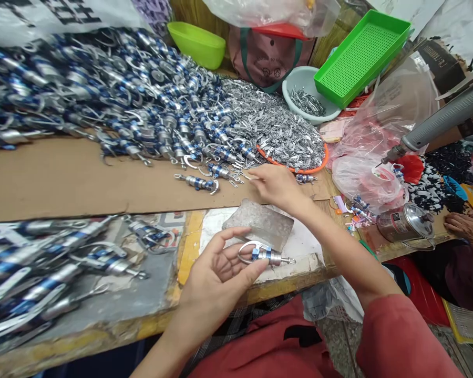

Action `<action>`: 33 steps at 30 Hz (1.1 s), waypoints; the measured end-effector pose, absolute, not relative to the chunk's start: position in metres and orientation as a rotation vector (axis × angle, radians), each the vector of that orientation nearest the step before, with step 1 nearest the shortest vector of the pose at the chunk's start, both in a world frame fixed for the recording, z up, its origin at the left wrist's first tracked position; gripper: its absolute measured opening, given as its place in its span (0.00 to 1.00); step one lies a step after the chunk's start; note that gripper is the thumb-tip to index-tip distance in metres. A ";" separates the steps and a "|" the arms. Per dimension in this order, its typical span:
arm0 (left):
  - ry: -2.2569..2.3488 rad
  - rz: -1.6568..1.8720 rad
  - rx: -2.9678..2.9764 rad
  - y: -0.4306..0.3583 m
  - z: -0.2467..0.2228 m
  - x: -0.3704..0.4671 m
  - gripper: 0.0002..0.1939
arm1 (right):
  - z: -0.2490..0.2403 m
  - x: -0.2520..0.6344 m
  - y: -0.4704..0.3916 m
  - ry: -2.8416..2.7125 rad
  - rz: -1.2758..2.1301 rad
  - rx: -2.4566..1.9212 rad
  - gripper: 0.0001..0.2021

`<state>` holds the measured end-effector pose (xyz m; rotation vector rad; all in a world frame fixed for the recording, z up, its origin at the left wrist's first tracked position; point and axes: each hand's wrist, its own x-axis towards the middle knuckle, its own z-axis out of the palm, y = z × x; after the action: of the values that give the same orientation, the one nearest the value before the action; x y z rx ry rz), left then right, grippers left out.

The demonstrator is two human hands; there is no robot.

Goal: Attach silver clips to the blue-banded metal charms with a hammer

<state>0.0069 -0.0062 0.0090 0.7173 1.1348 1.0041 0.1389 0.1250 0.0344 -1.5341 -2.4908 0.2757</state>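
In my left hand (224, 265), between thumb and fingers, is a silver and blue metal fitting (274, 256) with a curved hook at its left and a small ring at its right. It is held over the front part of a grey metal block (259, 223). My right hand (274, 184) reaches over the cardboard (71, 178), its fingers pinched at small metal parts; what they hold is too small to name. Just left of those fingertips lie loose fittings (197, 182) and small links. Small grey metal pieces (276, 126) are heaped behind my right hand.
Large piles of similar fittings (134, 89) fill the back left and front left. A bowl (327, 119), a green tray (362, 58) and a hanging tool (437, 118) are at the right. A metal mug (402, 223) stands near another person's hands (463, 226).
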 end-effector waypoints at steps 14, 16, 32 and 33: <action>1.025 1.016 0.715 0.002 0.003 0.003 0.27 | 0.056 0.181 0.076 -2.164 1.064 -1.189 0.08; 1.030 1.027 0.714 0.002 0.007 0.004 0.26 | 0.061 0.182 0.057 -2.299 1.086 -1.072 0.08; 0.970 1.036 0.786 0.005 -0.002 0.002 0.26 | 0.034 0.211 0.026 -1.934 0.354 -1.315 0.10; 0.970 1.036 0.787 0.005 -0.002 0.002 0.26 | 0.032 0.227 0.022 -1.910 0.267 -1.468 0.11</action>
<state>0.0020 0.0052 -0.0018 0.7868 0.9695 1.0358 0.2271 0.0215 0.0315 -1.4683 -1.9095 0.2672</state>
